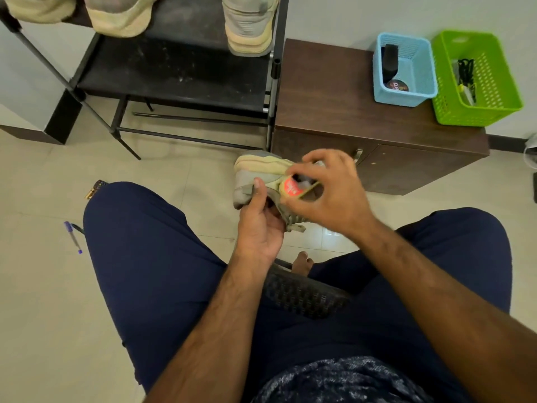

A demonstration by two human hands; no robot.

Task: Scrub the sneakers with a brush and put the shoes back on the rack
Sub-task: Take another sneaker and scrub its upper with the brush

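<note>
A grey and cream sneaker (255,175) with a red tongue label is held between my knees, above the tiled floor. My left hand (260,222) grips it from below at the heel side, thumb on the grey upper. Over the shoe's opening, my right hand (328,190) has its fingers curled around the tongue and collar. The black shoe rack (174,68) stands at the top left; several similar sneakers sit on its upper shelf, one (250,24) at the right end. A dark brush (389,62) stands in the blue basket (418,82).
A brown cabinet (328,91) beside the rack carries the blue basket and a green basket (499,91) with dark laces. A purple pen (73,237) lies on the floor at left. I sit on a dark woven chair (302,295).
</note>
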